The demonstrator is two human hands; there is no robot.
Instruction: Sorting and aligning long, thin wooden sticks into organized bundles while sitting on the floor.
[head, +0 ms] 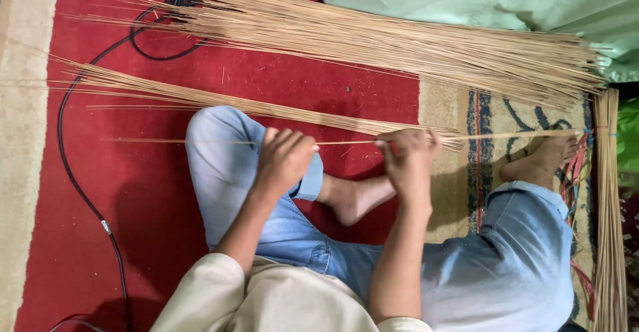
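Both hands working one thin stick over the red carpet

I'm seeing the left hand [283, 159] curling shut around a single thin stick [200, 141], and the right hand [407, 162] pinching that same stick further along. It's running flat across my lap, just under the smaller stick bundle [219, 99]. The big bundle [399, 42] is lying along the red carpet's [86, 252] far edge.

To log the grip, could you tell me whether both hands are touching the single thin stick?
Touching. The head view shows the left hand and the right hand each closed around the stick.
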